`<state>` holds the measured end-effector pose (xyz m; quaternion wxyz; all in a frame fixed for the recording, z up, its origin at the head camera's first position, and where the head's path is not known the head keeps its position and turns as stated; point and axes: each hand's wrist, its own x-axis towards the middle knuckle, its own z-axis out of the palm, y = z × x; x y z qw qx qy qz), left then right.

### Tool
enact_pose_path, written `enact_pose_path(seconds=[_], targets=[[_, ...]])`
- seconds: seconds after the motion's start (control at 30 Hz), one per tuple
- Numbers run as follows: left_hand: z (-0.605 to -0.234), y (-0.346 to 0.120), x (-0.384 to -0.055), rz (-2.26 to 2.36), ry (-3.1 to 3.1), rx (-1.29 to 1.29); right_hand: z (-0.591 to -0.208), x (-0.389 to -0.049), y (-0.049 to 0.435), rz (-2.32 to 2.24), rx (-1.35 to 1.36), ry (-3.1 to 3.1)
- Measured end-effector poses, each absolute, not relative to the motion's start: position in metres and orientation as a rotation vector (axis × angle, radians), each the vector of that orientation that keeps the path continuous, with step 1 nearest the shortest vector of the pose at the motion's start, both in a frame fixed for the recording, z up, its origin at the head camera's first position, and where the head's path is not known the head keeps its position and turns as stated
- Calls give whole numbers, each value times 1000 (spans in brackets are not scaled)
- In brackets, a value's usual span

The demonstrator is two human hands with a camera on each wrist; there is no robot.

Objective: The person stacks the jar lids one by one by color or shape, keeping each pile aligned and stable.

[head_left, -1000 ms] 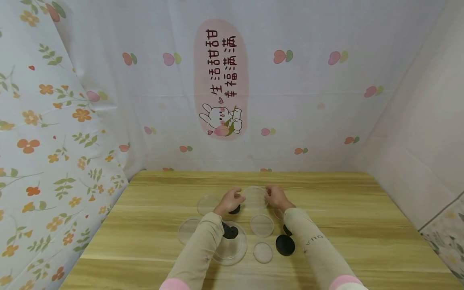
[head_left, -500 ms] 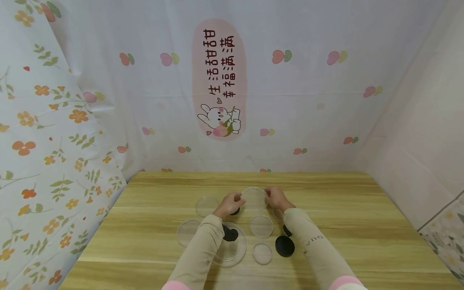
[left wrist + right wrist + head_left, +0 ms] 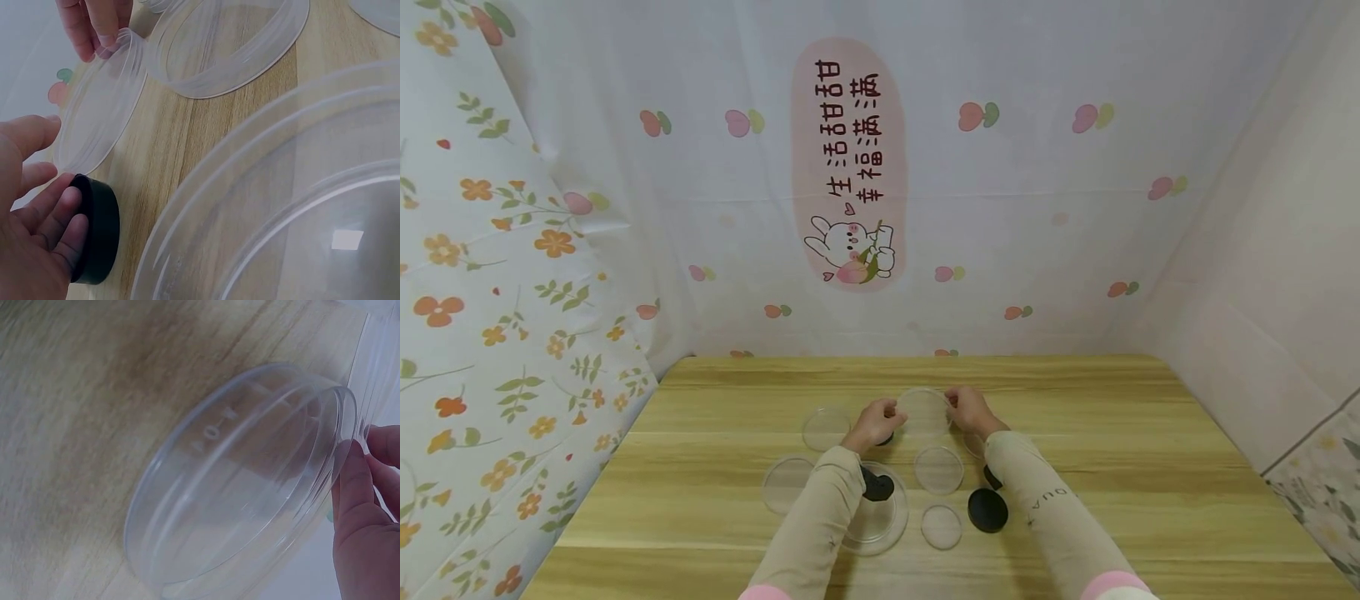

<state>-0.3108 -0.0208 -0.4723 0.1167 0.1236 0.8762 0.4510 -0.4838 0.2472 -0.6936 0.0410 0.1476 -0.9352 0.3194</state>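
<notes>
In the head view a clear shallow round plastic dish point(image 3: 923, 414) lies between the two hands. My right hand point(image 3: 972, 410) pinches its right rim; the left wrist view shows that thumb and fingertips on the edge. At the dish's left side is my left hand point(image 3: 871, 423), thumb and index finger apart beside the rim. Its other fingers touch a round black lid point(image 3: 103, 231), mostly hidden in the head view. Under the right wrist, another clear dish point(image 3: 237, 487) fills the right wrist view, close by the right fingers.
More clear dishes lie about: a large one point(image 3: 871, 547) under the left forearm, a medium one point(image 3: 938, 470), a small one point(image 3: 942, 527), and two at left point(image 3: 786, 485). A black disc point(image 3: 988, 510) rests near the right forearm. Cloth walls border the wooden table point(image 3: 1097, 417).
Both hands stay almost in place around the dish. The whole scene shifts slightly left as the head view turns; no object visibly changes hands.
</notes>
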Motion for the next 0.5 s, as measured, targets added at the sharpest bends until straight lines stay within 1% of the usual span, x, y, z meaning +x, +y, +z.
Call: enact_pose_path(seconds=[0.1,0.2,0.33,0.37,0.43,0.5], targets=[[-472,-20,-310,1317,2574,356,-663,-460,238,972,487,-2831],[-472,-20,-310,1321,2571,357,-650,-449,232,946,480,-2813],[-473,-19,-312,1327,2565,338,-670,-463,239,971,459,-2813],[-480,-19,-317,1324,2579,342,-675,-467,240,978,456,-2802],[-511,-20,-337,1343,2604,394,-680,-471,242,1014,424,-2806],[-558,-21,-369,1348,2651,428,-675,-469,240,1034,395,-2817]])
